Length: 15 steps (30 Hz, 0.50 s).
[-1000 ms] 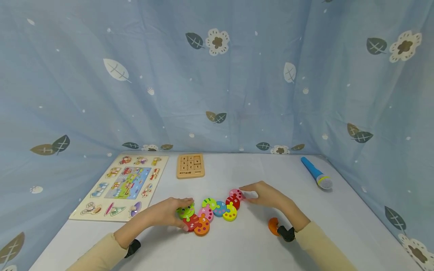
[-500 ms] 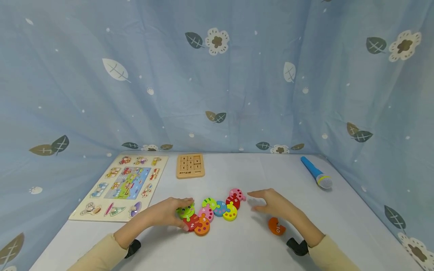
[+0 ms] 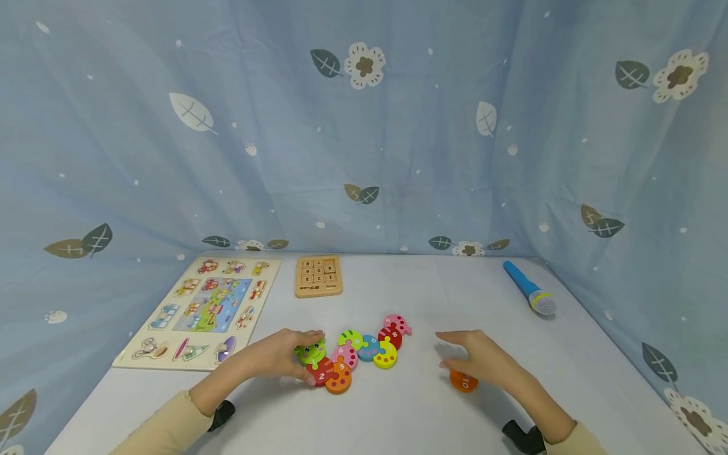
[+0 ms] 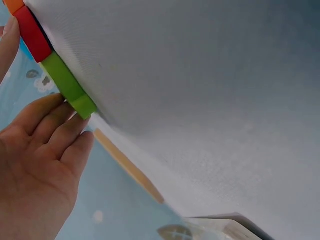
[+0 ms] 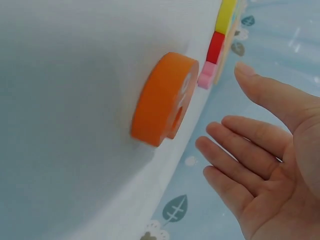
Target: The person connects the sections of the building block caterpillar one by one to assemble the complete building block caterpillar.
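A row of interlocked, numbered wooden pieces makes a caterpillar puzzle (image 3: 370, 349), lying on the table from a green smiling head to a pink tail-end piece. My left hand (image 3: 279, 355) holds the head end, fingers against the green head piece (image 4: 67, 82) and thumb at the red piece (image 4: 32, 36) numbered 2. Over to the right, a loose orange piece (image 3: 463, 382) marked 10 lies apart from the row. My right hand (image 3: 483, 359) hovers above it, partly covering it in the head view. Its fingers are extended and hold nothing, with the orange piece close by in the right wrist view.
A picture peg puzzle board (image 3: 264, 309) lies at the left. Behind the caterpillar sits a wooden number-slide tray (image 3: 318, 292). A blue toy microphone (image 3: 520, 278) rests at the back right, and a patterned blue curtain (image 3: 364, 139) closes off the table's back.
My right hand has let go of the pink end piece and moved right and toward me, over the orange piece. My left hand stays on the head end.
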### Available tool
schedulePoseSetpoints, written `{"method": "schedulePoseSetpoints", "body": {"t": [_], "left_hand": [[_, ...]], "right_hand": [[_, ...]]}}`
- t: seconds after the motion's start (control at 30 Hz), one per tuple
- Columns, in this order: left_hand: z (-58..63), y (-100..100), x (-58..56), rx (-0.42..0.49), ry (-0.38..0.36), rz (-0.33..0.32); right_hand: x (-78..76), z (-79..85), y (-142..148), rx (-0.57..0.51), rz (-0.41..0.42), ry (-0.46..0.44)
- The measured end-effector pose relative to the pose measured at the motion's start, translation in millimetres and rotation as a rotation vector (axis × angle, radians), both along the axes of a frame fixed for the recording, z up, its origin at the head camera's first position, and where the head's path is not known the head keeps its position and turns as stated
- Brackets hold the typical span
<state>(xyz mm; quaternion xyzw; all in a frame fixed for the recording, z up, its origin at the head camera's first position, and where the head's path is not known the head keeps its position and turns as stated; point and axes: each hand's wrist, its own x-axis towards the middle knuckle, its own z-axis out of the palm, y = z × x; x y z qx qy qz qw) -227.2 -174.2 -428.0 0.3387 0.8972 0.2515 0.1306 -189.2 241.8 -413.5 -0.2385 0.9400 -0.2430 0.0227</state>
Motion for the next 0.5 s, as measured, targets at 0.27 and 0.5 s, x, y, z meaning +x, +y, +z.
{"method": "schedulePoseSetpoints", "body": {"t": [0.27, 0.5], "left_hand": [[-1.1, 1, -1.5, 0.003, -0.006, -0.008], [-1.6, -1, -1.6, 0.008, -0.013, -0.005]], "right_hand": [[18.4, -1.8, 18, 0.007, -0.003, -0.005], [33.6, -3.0, 30, 0.035, -0.019, 0.017]]}}
